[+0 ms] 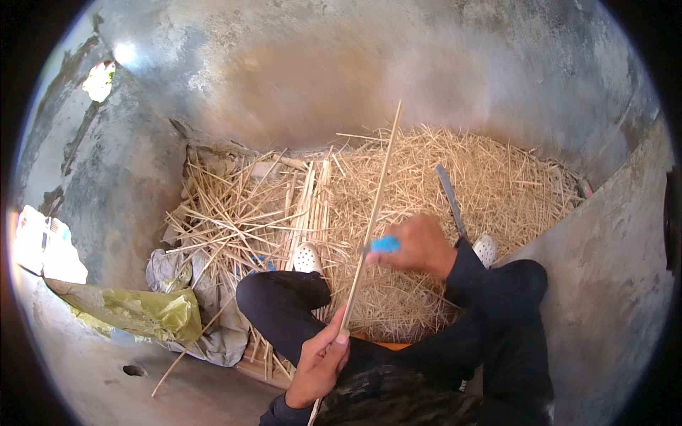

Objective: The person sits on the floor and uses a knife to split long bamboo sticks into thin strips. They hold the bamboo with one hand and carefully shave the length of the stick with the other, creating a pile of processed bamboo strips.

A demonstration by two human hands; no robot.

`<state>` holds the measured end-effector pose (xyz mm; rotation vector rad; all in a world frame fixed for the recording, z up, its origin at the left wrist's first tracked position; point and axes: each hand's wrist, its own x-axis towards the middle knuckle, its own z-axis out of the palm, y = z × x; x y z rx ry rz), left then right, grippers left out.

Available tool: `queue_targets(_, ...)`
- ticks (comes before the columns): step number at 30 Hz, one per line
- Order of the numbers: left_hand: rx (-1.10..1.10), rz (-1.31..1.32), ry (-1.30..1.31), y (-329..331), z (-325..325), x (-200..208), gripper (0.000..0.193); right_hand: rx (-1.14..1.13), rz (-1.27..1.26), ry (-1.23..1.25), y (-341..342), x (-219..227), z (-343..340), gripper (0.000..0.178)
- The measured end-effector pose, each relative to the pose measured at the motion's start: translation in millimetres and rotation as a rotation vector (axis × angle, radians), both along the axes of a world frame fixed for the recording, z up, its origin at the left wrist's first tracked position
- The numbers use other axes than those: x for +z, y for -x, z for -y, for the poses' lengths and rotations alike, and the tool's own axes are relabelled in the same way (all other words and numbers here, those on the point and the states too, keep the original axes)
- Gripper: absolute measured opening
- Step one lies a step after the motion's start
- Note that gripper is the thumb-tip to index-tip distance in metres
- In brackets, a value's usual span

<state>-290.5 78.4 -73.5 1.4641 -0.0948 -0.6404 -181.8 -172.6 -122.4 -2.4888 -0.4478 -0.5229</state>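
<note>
I see the floor (pixel 250 366) only in patches; most of it is covered. A broad, pale mat of shavings (pixel 518 181) spreads over the middle and right, reaching the back wall. On that mat I make out a long grey blade (pixel 447 192), lying at a slant. To the left lies a loose tangle of thin sticks (pixel 224 213), crossing every which way, and between it and the mat a row of straighter strips (pixel 307 202). Nearer me on that side I have a crumpled whitish sack (pixel 224 344) touching a yellow-green sack (pixel 163 312), and a blue scrap (pixel 261 264), partly hidden.
</note>
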Motion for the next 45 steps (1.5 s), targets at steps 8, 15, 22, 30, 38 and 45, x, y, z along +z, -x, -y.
queue_targets(8,-0.018,0.07,-0.169,9,-3,10,0.051,-0.057,-0.066,0.027,-16,1,11,0.077)
queue_targets(15,-0.131,0.228,-0.236,9,8,3,0.049,-0.235,-0.068,0.043,-24,-19,45,0.077)
queue_targets(22,-0.122,0.287,-0.315,9,10,8,0.048,-0.007,0.033,0.112,6,4,26,0.077)
queue_targets(30,-0.219,0.228,-0.257,21,14,7,0.047,-0.404,-0.153,0.007,-47,-11,113,0.081)
queue_targets(38,-0.237,0.223,-0.253,28,10,2,0.047,-0.513,-0.085,0.04,-52,-41,123,0.08)
queue_targets(45,-0.131,-0.073,0.066,34,-7,-25,0.047,-0.897,-0.323,-0.299,-68,-59,245,0.088)
